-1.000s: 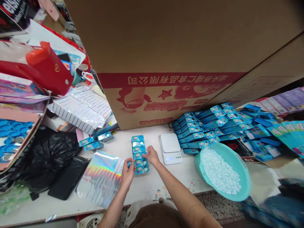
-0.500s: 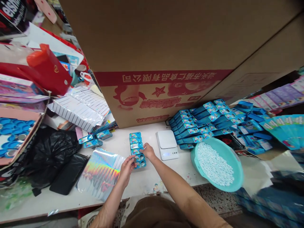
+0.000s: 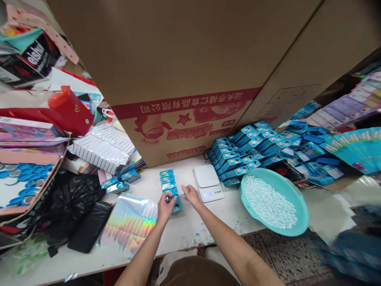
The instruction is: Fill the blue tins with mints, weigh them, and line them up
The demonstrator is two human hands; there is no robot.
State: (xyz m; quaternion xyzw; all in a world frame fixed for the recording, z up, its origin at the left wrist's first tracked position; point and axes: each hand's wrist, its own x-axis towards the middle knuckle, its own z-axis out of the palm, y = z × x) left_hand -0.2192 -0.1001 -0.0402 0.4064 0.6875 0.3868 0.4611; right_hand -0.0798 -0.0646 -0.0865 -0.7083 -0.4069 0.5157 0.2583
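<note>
A column of small blue tins [image 3: 169, 186] with printed lids and round openings lies on the white table. Over the lower tins is my left hand [image 3: 165, 205], its thumb and fingers pinched together; a small dark, shiny round bit shows between them, too small to name. Just right of the column my right hand [image 3: 192, 196] hovers with index finger and thumb slightly apart and nothing visible in them. Beside that hand stands a white digital scale [image 3: 207, 177] with a lit display and a bare plate.
Right of the scale are stacked blue tins [image 3: 230, 161] and a turquoise basin [image 3: 303, 202] of white tablets. A large cardboard box [image 3: 184, 59] walls off the back. At left lie holographic sheets [image 3: 133, 218], loose tins [image 3: 117, 187], a black bag [image 3: 74, 198] and a box of blue caps [image 3: 56, 159].
My right hand has drawn away from the tins to the right. My left hand has moved further over the lower tins. The view has shifted slightly.
</note>
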